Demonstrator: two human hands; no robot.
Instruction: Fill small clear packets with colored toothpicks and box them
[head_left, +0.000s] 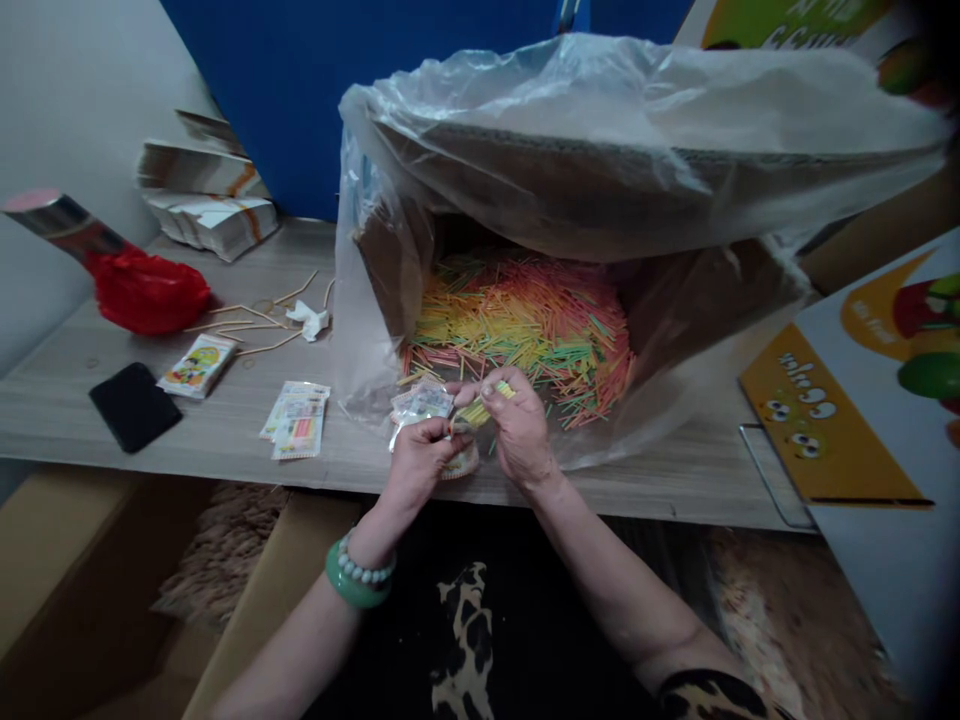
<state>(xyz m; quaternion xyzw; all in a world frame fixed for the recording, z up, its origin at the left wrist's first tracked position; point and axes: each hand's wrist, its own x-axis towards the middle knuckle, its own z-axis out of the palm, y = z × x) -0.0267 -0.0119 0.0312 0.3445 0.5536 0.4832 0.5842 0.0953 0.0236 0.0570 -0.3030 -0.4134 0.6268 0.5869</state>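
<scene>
My right hand [523, 432] is closed around a small bundle of thin yellow-green sticks [477, 409], with thumb and fingers pressed on its upper end. At the bundle's lower left end, my left hand [424, 455] pinches with thumb and fingers; whether a wrapper surrounds that end I cannot tell. Small printed clear packets [421, 400] lie right behind and under my left hand, partly hidden by it. Beyond both hands, a large heap of loose thin sticks [525, 325], pink, orange, yellow and green, fills the bottom of a cardboard box [382, 265] lying on its side.
Clear plastic lining [600, 85] hangs over the box. To the left are flat packets [298, 420], a black phone-like slab [135, 406], a printed packet [198, 366], a red bundle [150, 290] and paper stacks [217, 225]. A printed carton [832, 430] stands at right.
</scene>
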